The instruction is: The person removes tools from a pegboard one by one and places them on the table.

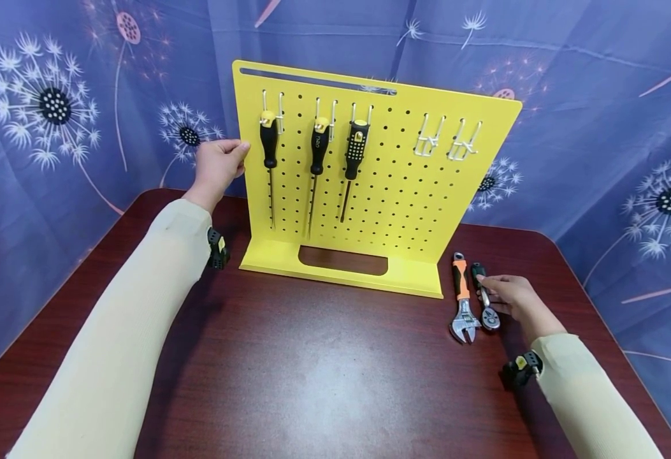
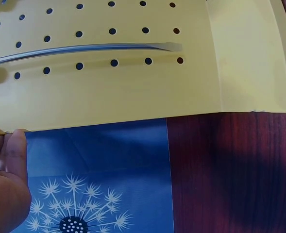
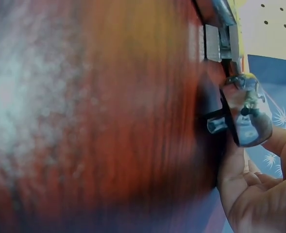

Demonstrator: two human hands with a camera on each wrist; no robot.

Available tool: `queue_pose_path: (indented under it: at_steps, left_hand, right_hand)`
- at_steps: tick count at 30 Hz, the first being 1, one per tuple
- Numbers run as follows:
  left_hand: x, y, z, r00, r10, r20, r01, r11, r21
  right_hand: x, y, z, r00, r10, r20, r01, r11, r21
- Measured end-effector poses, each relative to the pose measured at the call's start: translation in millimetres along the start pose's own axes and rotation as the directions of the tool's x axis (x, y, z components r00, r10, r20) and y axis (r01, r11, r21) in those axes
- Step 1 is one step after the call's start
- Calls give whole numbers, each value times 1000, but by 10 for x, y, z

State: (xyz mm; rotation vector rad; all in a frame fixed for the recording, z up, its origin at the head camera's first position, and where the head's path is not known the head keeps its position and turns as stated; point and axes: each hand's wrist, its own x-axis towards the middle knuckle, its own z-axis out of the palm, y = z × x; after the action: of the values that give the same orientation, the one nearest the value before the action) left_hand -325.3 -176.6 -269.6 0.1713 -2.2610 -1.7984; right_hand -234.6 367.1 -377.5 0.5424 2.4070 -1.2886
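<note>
My left hand (image 1: pixel 216 167) pinches the left edge of a yellow pegboard (image 1: pixel 404 210) standing on the table; the left wrist view shows the fingers (image 2: pixel 16 155) at that edge. At the right, my right hand (image 1: pixel 515 298) holds a ratchet wrench (image 1: pixel 489 317) by its dark green handle. In the right wrist view the ratchet's shiny head (image 3: pixel 249 114) shows its square drive, with the hand behind it. Just left of the ratchet lies an adjustable wrench (image 1: pixel 462 290) with an orange and black handle, jaw end toward me.
Three screwdrivers with black handles, the left (image 1: pixel 269 143), middle (image 1: pixel 319 150) and right (image 1: pixel 356 150) ones, hang from pegboard hooks. Further right are two white hooks (image 1: pixel 427 140) (image 1: pixel 462 145) holding nothing. A blue dandelion-print cloth (image 1: pixel 335 32) surrounds the dark red wooden table (image 1: pixel 312 370).
</note>
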Motion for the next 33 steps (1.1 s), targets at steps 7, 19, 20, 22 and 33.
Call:
queue_pose_path:
  at_steps: [7,19,20,22,33]
  left_hand:
    - [-9,1,-1,1000,5,-2,-5,1000,2]
    - [-12,-2,1,1000,7,-2,-7,1000,-11]
    - [-13,-3,2,1000,8,-3,-8,1000,-11]
    - [-13,-4,2,1000,7,-3,-7,1000,-9]
    - [7,-9,4,1000,7,-5,-7,1000,4]
  right_hand:
    - [3,-5,4,1000,-13,9,13,1000,-6]
    - [10,-16,34,1000,-20,-9,19,999,-31]
    - [9,-14,32,1000,-19,-9,19,999,-33]
    - [6,-15,29,1000,-19,-8,18,999,-36]
    - [-9,-19,0,999,-21,26,21,1000,-12]
